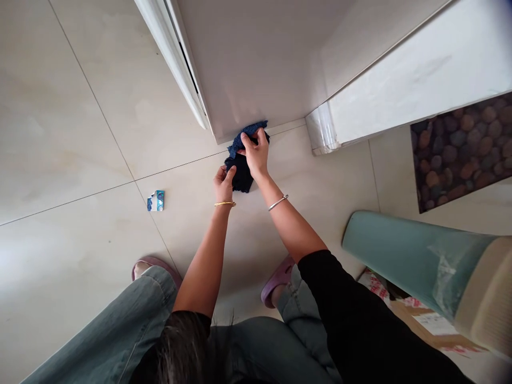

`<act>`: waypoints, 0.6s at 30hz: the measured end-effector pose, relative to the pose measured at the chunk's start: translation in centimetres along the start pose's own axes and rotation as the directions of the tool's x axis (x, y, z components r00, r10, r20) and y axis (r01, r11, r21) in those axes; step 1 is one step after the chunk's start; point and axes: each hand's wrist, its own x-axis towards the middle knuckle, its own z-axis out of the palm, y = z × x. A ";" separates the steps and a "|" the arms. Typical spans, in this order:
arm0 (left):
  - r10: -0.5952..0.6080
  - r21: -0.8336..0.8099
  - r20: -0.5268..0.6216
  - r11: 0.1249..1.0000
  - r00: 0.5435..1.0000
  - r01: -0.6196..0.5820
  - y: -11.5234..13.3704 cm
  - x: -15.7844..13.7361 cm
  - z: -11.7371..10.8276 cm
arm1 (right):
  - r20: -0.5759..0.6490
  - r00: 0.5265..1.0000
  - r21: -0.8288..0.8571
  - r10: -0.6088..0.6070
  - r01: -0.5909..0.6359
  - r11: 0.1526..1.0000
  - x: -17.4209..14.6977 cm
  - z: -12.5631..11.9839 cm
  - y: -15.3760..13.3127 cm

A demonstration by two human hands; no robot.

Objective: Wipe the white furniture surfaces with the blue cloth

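Both my hands hold a crumpled dark blue cloth (242, 177) with ragged edges, low beside the bottom corner of a large pale panel (256, 64). My left hand (224, 181), a gold bracelet at its wrist, pinches the cloth's near left edge between thumb and fingers. Farther forward, my right hand (256, 152) has its thumb and fingers closed on the upper part, where the cloth is folded over. A silver bracelet sits on the right wrist. Part of the cloth is hidden by my fingers.
A torn blue and white packet (156, 201) lies on the tiled floor (80, 224) to the left. At the right are a pebble-patterned mat (464, 149), a green cylindrical bin-like object (412, 256) and a cardboard box (424, 320). A white base ledge (400, 90) juts out beyond the panel.
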 end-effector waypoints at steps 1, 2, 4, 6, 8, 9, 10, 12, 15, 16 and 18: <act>-0.002 -0.006 -0.002 1.000 1.000 0.002 -0.1 0.0 0.1 | -0.015 0.999 0.027 0.028 -0.028 0.999 -0.1 0.3 0.2; -0.004 -0.010 -0.003 1.000 1.000 0.004 -0.1 -0.1 0.2 | -0.031 0.998 0.051 0.056 -0.054 0.997 -0.2 0.5 0.4; -0.005 -0.016 -0.002 1.000 1.000 0.005 -0.3 -0.2 0.3 | -0.056 0.993 0.101 0.109 -0.103 0.990 -0.2 0.8 0.7; -0.003 -0.022 0.002 1.000 1.000 0.003 -0.4 -0.3 0.2 | -0.046 0.986 0.158 0.160 -0.151 0.976 -0.2 1.0 0.8; -0.002 -0.033 0.006 0.999 1.000 0.002 -0.4 -0.3 0.0 | -0.033 0.978 0.224 0.207 -0.195 0.955 -0.2 1.2 0.6; -0.001 -0.040 0.005 0.999 1.000 0.001 -0.4 -0.3 -0.1 | -0.028 0.974 0.253 0.226 -0.212 0.944 -0.2 1.4 0.5; 0.002 -0.049 0.001 0.999 1.000 -0.002 -0.4 -0.3 -0.2 | -0.029 0.970 0.275 0.242 -0.224 0.935 -0.3 1.6 0.4; 0.007 -0.069 -0.014 0.998 1.000 -0.008 -0.4 -0.3 -0.5 | -0.052 0.964 0.297 0.262 -0.236 0.925 -0.4 2.2 0.1; 0.019 -0.111 -0.036 0.994 0.999 -0.023 -0.4 -0.2 -0.6 | -0.103 0.964 0.260 0.245 -0.211 0.942 -0.8 2.9 -0.1; 0.020 -0.121 -0.040 0.992 0.999 -0.024 -0.4 -0.2 -0.6 | -0.115 0.969 0.220 0.219 -0.190 0.957 -0.9 3.0 -0.2; 0.016 -0.128 -0.045 0.992 0.999 -0.022 -0.4 -0.3 -0.4 | -0.137 0.983 0.074 0.118 -0.109 0.991 -1.1 2.7 -0.4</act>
